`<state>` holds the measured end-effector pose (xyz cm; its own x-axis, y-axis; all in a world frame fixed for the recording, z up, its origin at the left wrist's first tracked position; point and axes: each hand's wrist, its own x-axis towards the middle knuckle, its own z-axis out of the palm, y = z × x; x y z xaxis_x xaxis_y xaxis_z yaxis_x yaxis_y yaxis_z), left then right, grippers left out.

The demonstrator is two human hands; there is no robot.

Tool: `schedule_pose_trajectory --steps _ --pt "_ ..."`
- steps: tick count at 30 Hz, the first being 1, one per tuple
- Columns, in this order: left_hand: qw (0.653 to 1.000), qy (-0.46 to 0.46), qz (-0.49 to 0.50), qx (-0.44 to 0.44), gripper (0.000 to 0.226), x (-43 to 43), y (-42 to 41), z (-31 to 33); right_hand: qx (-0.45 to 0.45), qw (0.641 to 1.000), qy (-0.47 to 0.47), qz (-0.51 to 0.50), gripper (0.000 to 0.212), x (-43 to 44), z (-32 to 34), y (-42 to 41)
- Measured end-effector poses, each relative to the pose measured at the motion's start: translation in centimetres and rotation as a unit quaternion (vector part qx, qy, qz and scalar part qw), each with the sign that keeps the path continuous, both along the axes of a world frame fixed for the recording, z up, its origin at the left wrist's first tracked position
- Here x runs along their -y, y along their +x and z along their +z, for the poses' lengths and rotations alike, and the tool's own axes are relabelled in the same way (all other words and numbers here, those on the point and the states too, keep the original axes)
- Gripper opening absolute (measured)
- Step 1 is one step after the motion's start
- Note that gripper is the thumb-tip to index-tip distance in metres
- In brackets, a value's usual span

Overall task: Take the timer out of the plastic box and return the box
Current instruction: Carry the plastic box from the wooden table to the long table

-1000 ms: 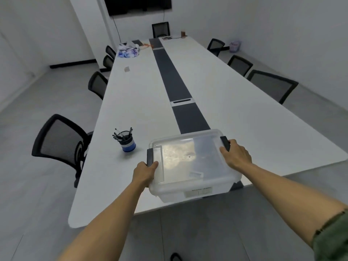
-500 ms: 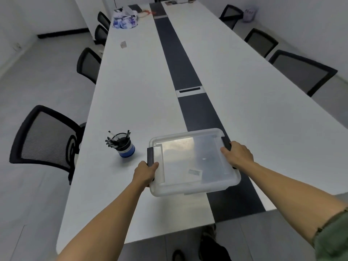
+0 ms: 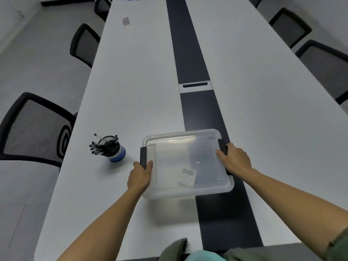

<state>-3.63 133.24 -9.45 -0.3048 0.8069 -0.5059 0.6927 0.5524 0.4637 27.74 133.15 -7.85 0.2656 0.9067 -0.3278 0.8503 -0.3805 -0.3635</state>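
Observation:
A clear plastic box [image 3: 175, 162] with a translucent lid and black side latches hangs just above the near end of the long white table [image 3: 131, 95]. My left hand [image 3: 140, 176] grips its left edge by the black latch. My right hand [image 3: 235, 159] grips the right edge over the other latch. Through the lid a small white timer [image 3: 188, 175] shows faintly in the near right part of the box. The box casts a shadow on the table below it.
A blue-based pen cup [image 3: 110, 147] full of black pens stands left of the box. A dark strip with a cable port [image 3: 195, 86] runs down the table's middle. Mesh chairs [image 3: 35, 129] line both sides. A small card [image 3: 125, 21] lies far up the table.
I have stepped up to the table, and the box has come from beyond the table's end to over the tabletop. Both hands keep the same grip on its sides.

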Motion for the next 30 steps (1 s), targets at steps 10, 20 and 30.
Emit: schedule_pose_trajectory --steps 10,20,30 --pt "0.994 0.021 -0.032 0.101 0.043 -0.6 -2.2 -0.6 -0.085 0.996 0.012 0.002 0.032 0.6 -1.1 0.3" --pt "0.985 -0.005 -0.017 0.173 0.069 -0.5 -4.2 -0.8 -0.141 0.988 -0.028 -0.057 0.044 1.6 -0.2 0.6" --pt "0.973 0.145 -0.119 -0.134 0.036 -0.6 -2.6 0.5 0.108 0.994 0.032 0.0 0.04 1.0 0.7 -1.4"
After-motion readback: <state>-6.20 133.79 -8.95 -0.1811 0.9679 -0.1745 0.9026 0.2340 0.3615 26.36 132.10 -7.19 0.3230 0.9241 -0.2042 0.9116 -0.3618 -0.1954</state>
